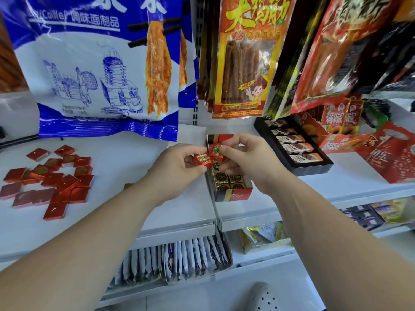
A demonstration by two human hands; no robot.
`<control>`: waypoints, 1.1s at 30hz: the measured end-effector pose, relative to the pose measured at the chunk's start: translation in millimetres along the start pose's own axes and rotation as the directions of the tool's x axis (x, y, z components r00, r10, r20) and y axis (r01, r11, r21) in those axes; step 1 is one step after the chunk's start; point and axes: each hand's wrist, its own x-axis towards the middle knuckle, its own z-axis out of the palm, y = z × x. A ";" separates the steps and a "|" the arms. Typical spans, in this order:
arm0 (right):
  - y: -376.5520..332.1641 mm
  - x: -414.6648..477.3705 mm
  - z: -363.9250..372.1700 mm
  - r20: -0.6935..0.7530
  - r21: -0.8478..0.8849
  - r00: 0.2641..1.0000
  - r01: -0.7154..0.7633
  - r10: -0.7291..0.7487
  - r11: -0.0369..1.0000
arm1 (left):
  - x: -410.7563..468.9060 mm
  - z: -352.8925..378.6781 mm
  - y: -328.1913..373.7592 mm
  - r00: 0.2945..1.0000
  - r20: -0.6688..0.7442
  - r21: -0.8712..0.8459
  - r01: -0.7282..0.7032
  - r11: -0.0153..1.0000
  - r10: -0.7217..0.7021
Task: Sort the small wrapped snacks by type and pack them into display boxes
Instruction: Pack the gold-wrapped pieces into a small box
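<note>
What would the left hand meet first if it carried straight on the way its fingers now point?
Most likely the red wrapped snack pinched by the right hand, just beyond the red snack that the left hand itself holds above the display box. Whether the two snacks touch is unclear.

Person, as seen from the head camera. Both forearms are shown bare from elbow to wrist above the white shelf (179,216). The left hand (179,162) and right hand (244,156) are bare, with nails kept short. Below the shelf, a pale grey clog (263,297) pierced with round holes is worn.
</note>
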 end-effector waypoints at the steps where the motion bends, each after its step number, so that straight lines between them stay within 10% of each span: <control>1: 0.7 0.1 -2.3 -0.005 0.021 1.000 -0.020 0.020 1.000 | 2.0 1.4 -0.4 1.000 -0.003 0.015 -0.010 1.000 0.010; 14: 29.0 11.5 -30.7 0.062 -0.651 0.983 0.172 -0.174 0.740 | 13.0 12.0 -0.3 0.992 0.049 0.300 -0.127 0.945 0.118; 33: 29.3 17.2 -44.2 0.094 -0.908 0.942 0.214 -0.322 0.361 | 13.9 10.6 1.0 0.995 0.096 0.261 -0.045 0.964 0.020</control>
